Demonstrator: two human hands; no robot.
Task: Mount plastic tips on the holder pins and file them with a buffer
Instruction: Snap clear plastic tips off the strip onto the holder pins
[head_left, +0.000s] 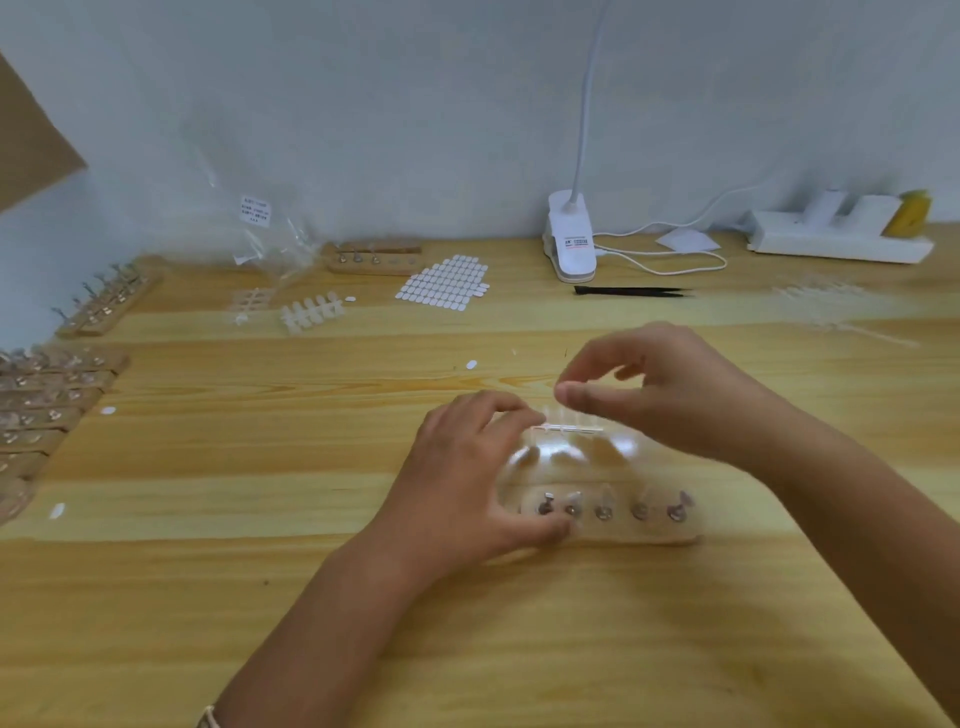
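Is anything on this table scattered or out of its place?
Yes. A loose oval tab lies mid-table, with a second tab and a third tab nearer the left edge. All three are well apart from the tab sheet at the back, so they look dropped.

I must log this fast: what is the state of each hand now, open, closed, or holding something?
Left hand: curled, holding the left end of the clear tip strip.
Right hand: thumb and finger pinching the same strip from above.
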